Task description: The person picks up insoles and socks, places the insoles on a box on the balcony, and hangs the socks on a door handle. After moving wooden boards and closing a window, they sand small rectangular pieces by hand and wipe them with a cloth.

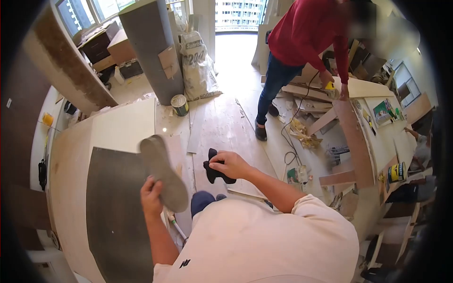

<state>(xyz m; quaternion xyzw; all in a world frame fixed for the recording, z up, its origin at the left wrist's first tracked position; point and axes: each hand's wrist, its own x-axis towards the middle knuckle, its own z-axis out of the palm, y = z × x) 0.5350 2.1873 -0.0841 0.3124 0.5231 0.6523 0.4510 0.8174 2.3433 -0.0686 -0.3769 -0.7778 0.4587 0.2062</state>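
Observation:
A grey-brown shoe, its sole turned toward me and slightly blurred, is gripped near its edge by my left hand. It is held up beside the dark grey sheet that lies on the pale board to my left. In front of my body, my right hand is closed on black socks, bunched and hanging below the fingers. My knee in dark blue cloth shows just under them.
Ahead to the right, a person in a red top bends over boards with a yellow-bodied power tool; its cord trails across the floor. A paint can and a white sack stand ahead. Wood scraps litter the right side.

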